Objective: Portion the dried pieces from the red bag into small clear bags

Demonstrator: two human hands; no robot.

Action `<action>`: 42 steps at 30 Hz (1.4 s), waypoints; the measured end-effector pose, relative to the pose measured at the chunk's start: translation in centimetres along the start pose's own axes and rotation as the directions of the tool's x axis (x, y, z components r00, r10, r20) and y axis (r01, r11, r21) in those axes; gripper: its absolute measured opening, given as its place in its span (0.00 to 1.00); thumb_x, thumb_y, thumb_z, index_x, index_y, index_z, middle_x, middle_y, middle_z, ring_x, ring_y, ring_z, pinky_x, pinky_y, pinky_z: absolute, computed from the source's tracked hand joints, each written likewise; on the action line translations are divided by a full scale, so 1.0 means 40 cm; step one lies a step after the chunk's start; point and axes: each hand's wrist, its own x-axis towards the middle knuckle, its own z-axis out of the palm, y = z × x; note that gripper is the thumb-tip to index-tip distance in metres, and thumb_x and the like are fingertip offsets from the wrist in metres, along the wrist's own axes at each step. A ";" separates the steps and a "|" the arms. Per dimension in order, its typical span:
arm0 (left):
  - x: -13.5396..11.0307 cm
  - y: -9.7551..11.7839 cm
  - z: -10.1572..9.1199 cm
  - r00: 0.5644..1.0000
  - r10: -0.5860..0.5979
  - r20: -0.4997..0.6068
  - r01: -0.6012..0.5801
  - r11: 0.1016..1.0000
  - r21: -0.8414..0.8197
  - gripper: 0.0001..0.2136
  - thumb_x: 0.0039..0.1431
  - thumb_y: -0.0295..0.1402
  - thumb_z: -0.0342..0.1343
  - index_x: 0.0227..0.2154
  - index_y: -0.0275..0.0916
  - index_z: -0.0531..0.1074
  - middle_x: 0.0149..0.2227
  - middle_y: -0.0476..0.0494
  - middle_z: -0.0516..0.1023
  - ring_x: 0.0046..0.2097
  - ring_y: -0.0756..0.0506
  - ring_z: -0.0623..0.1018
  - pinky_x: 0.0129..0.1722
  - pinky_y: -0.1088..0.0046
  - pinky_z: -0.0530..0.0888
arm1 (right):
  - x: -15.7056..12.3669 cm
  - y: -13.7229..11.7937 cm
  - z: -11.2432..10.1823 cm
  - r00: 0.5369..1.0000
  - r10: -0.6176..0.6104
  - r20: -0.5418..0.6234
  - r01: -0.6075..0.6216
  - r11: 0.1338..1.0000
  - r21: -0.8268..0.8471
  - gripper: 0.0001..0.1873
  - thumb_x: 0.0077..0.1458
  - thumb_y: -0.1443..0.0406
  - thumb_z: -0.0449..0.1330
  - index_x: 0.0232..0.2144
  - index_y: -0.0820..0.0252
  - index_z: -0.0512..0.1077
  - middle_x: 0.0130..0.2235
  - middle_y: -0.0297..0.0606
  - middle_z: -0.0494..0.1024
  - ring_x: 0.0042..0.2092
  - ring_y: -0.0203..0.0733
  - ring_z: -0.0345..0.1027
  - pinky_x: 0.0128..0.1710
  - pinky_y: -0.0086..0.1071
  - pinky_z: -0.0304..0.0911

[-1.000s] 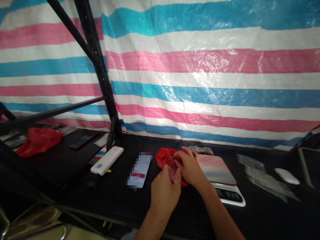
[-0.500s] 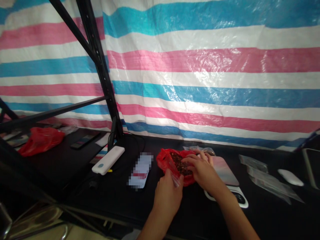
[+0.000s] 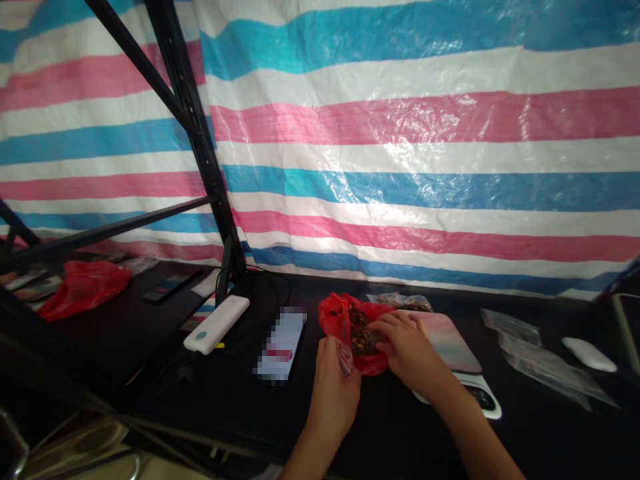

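A red plastic bag (image 3: 333, 313) lies open on the black tabletop, with many small brown pieces (image 3: 361, 327) heaped inside. At its near left side my left hand (image 3: 336, 383) is closed on a small clear plastic bag (image 3: 345, 359), whose crumpled edge sticks out by the thumb. My right hand (image 3: 410, 350) reaches over the red bag's right side, with fingers curled and thumb and forefinger at the brown pieces. What lies between those fingertips is too small to make out. Just right of the bag, a kitchen scale (image 3: 493, 400) with a pinkish top stands partly behind my right forearm.
Clear zip bags (image 3: 535, 357) and a white mouse-like object (image 3: 589, 354) lie on the right. Left of the hands are a lit phone (image 3: 283, 347) and a white power bank (image 3: 217, 325). A filled clear bag (image 3: 400, 301) lies behind. A black metal post (image 3: 200, 147) rises at left.
My left hand has shifted slightly left, and the clear bag edge by its thumb has turned more upright. My right fingers have drawn back a little to the right, showing more brown pieces.
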 end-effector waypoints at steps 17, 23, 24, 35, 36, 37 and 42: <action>0.049 0.014 -0.043 0.953 -0.302 0.020 0.266 0.808 -0.526 0.10 0.39 0.23 0.57 0.25 0.42 0.63 0.25 0.56 0.67 0.27 0.51 0.68 0.28 0.78 0.65 | 0.036 -0.053 0.072 0.997 0.054 -0.056 -0.042 0.979 0.200 0.20 0.54 0.75 0.57 0.45 0.53 0.80 0.49 0.38 0.83 0.55 0.48 0.70 0.56 0.45 0.49; 0.050 -0.007 -0.051 0.948 -0.307 0.089 0.291 0.718 -0.632 0.11 0.37 0.23 0.58 0.27 0.41 0.68 0.26 0.54 0.71 0.30 0.51 0.73 0.31 0.78 0.68 | 0.022 -0.086 0.090 0.975 0.189 -0.116 -0.164 0.966 0.200 0.17 0.57 0.72 0.58 0.45 0.53 0.81 0.50 0.39 0.83 0.55 0.50 0.70 0.57 0.47 0.48; 0.050 -0.008 -0.051 0.949 -0.300 0.098 0.292 0.715 -0.635 0.10 0.37 0.23 0.57 0.26 0.41 0.68 0.26 0.54 0.71 0.29 0.51 0.73 0.30 0.78 0.68 | 0.020 -0.089 0.095 0.971 0.200 -0.133 -0.171 0.965 0.200 0.17 0.57 0.72 0.58 0.45 0.53 0.80 0.50 0.39 0.83 0.55 0.51 0.70 0.57 0.47 0.49; 0.089 -0.026 -0.029 0.988 -0.135 -0.072 0.091 0.895 -0.438 0.13 0.48 0.29 0.62 0.33 0.42 0.63 0.32 0.53 0.73 0.36 0.48 0.75 0.40 0.71 0.72 | 0.000 -0.100 0.097 0.961 0.184 -0.206 -0.148 0.973 0.179 0.12 0.60 0.67 0.60 0.44 0.53 0.80 0.49 0.40 0.83 0.55 0.54 0.68 0.58 0.50 0.50; 0.096 -0.029 -0.023 0.988 -0.134 -0.073 0.092 0.906 -0.413 0.12 0.48 0.27 0.62 0.33 0.42 0.64 0.31 0.53 0.72 0.35 0.48 0.74 0.39 0.72 0.72 | 0.000 -0.100 0.096 0.961 0.186 -0.203 -0.151 0.973 0.177 0.12 0.60 0.67 0.60 0.44 0.53 0.80 0.48 0.40 0.83 0.55 0.54 0.68 0.58 0.50 0.50; 0.101 -0.031 -0.018 0.989 -0.133 -0.071 0.096 0.917 -0.387 0.12 0.47 0.25 0.61 0.32 0.42 0.64 0.30 0.54 0.71 0.34 0.48 0.74 0.38 0.72 0.71 | -0.001 -0.099 0.095 0.961 0.190 -0.201 -0.157 0.973 0.170 0.12 0.60 0.67 0.60 0.44 0.53 0.80 0.48 0.40 0.83 0.55 0.54 0.68 0.58 0.51 0.50; 0.089 -0.025 -0.015 0.990 -0.123 -0.073 0.095 0.948 -0.305 0.12 0.45 0.18 0.55 0.28 0.42 0.65 0.26 0.56 0.66 0.30 0.49 0.69 0.34 0.74 0.65 | 0.000 -0.090 0.092 0.943 0.232 -0.237 -0.207 0.970 0.123 0.13 0.59 0.68 0.60 0.45 0.55 0.80 0.49 0.42 0.83 0.55 0.56 0.67 0.58 0.52 0.51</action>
